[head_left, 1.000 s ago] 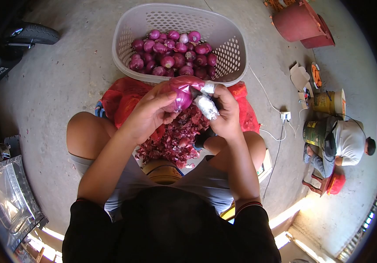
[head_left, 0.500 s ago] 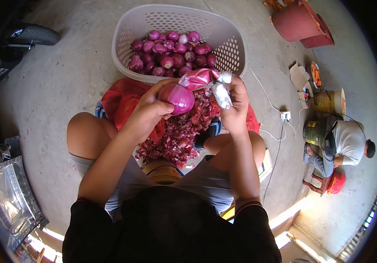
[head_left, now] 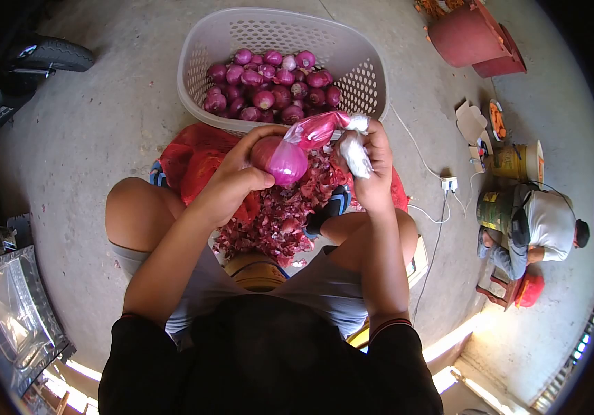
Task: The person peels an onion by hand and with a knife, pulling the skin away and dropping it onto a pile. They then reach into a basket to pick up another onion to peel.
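My left hand is closed around a large red onion, thumb along its lower side. A strip of glossy purple-red skin stretches from the onion's top to my right hand, which is closed on its far end. Silvery-white wrapping appears to cover the thumb and a fingertip of that hand. Whether the right hand also holds a small tool, I cannot make out. Beneath both hands lies a heap of dry onion peel on red mesh sacking.
Just ahead stands a grey plastic basket with many red onions inside. A white power plug block and cords lie to the right. Farther right, a person sits near buckets. A motorbike wheel is at upper left.
The onion in my left hand has turned and dipped slightly. More of its skin is pulled loose, and my right hand has shifted a little to the right and tilted.
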